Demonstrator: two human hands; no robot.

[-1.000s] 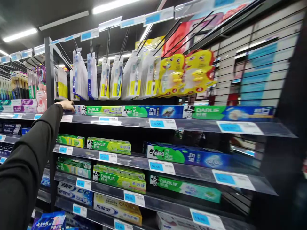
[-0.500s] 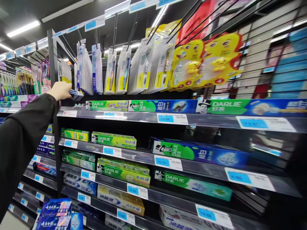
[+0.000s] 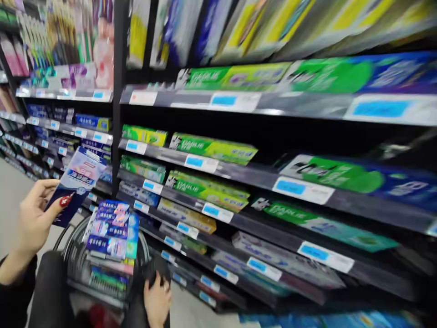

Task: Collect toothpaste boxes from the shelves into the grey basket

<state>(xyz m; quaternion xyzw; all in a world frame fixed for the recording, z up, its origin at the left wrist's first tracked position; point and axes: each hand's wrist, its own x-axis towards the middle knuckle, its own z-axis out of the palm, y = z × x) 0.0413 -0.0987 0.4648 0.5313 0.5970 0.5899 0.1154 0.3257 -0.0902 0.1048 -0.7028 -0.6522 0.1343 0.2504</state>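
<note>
My left hand [image 3: 37,218] is closed on a flat dark-blue and lilac box [image 3: 80,180] with printed text, thumb across its front. The box is tilted upright, above and left of a dark basket [image 3: 77,255]. In the basket stands a stack of toothpaste boxes [image 3: 109,230], mostly blue and purple, with green ones lower down. Low at the centre, my right hand [image 3: 157,298] rests against my dark-clothed leg to the right of the basket. Its fingers lie loosely apart, with a ring on one, and it holds nothing I can see.
Shelves [image 3: 201,164] of boxed toothpaste with price tags run along the right. Packaged toothbrushes [image 3: 191,32] hang above them. A black upright post [image 3: 119,45] parts these from further shelves at the left. Grey floor [image 3: 13,187] shows at the left.
My left hand has come down from the top shelf with the box, now held above the basket's left side. The view has tilted down, bringing my right hand and legs into sight.
</note>
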